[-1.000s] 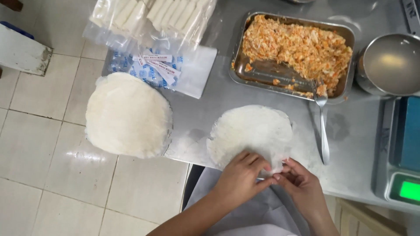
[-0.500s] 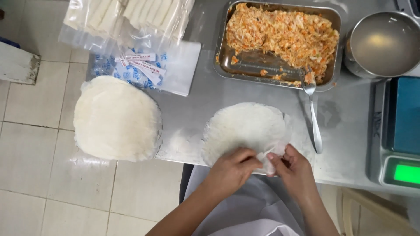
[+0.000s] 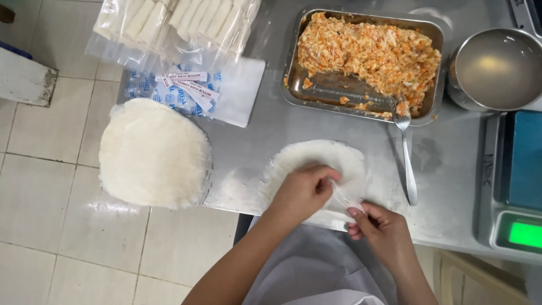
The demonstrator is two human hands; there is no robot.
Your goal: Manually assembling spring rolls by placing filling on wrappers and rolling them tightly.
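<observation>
A thin round white wrapper (image 3: 316, 161) lies on the steel table (image 3: 254, 152) in front of me. My left hand (image 3: 302, 192) rests on its near half, fingers pinching a folded strip of the wrapper. My right hand (image 3: 381, 229) grips the same strip at the near right edge, so the strip stretches between both hands. A steel tray (image 3: 316, 93) of orange and white shredded filling (image 3: 372, 53) stands behind the wrapper. A fork (image 3: 406, 152) leans from the tray's front rim onto the table.
A stack of round white wrappers (image 3: 152, 152) overhangs the table's left edge. Clear bags of white sticks (image 3: 169, 25) and small packets (image 3: 180, 93) lie at the back left. A steel bowl (image 3: 497, 70) and a scale with a green display (image 3: 522, 189) stand at the right. Tiled floor (image 3: 51, 197) lies left.
Both hands have moved up onto the wrapper's near edge and pulled part of it into a folded strip. The view has shifted slightly, and the stack sits further left.
</observation>
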